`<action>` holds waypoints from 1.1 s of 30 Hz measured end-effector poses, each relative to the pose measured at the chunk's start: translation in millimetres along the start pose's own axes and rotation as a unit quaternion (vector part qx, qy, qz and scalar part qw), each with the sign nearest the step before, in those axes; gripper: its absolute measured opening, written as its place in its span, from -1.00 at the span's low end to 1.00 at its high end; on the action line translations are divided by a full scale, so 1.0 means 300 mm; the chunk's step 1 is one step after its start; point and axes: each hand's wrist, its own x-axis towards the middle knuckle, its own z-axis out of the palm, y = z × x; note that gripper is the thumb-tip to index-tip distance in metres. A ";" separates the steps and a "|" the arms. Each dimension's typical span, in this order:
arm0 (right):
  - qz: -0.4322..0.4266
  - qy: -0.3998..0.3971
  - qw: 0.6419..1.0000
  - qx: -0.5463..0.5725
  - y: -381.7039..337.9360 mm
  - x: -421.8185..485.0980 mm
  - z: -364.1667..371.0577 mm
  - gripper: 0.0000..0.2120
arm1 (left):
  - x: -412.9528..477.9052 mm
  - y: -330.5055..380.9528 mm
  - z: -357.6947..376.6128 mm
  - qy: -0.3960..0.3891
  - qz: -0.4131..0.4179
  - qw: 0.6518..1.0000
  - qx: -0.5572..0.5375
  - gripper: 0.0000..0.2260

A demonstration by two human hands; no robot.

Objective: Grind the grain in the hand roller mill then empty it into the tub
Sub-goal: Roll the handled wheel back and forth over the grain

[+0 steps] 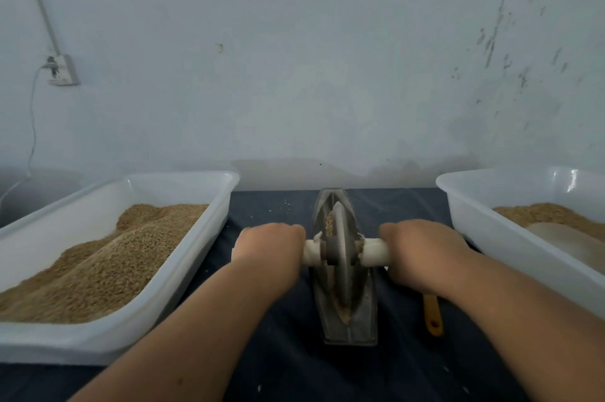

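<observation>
Mill [343, 274] stands at lower centre of the frame on the dark tabletop [281, 329], between two white tubs. The left tub [209, 224] is heaped with grain [108, 264], and the right tub [458, 198] runs off the right edge. We see a strip of bare cloth between the mill and each tub wall. Our left hand [271, 247] and right hand [422, 251] each curl round one end of the white bar [376, 252], knuckles up. A yellow handle [432, 316] pokes out beneath our right wrist.
</observation>
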 end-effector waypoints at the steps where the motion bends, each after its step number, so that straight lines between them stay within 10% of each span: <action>1: -0.006 -0.013 1.000 0.000 -0.001 -0.014 -0.013 -0.85 | -0.016 -0.002 -0.008 -0.008 0.001 1.000 -0.002 -0.74; 9: -0.010 -0.050 0.999 0.008 0.003 0.040 -0.024 -0.82 | 0.031 -0.005 -0.004 -0.055 -0.025 0.998 -0.031 -0.79; 21: 0.011 0.119 0.992 -0.036 0.035 0.304 0.080 -0.68 | 0.318 -0.020 0.066 0.015 -0.071 0.997 -0.036 -0.79; 33: 0.030 0.058 0.998 0.011 0.009 0.118 0.063 -0.83 | 0.132 -0.003 0.060 0.041 -0.026 0.999 -0.011 -0.75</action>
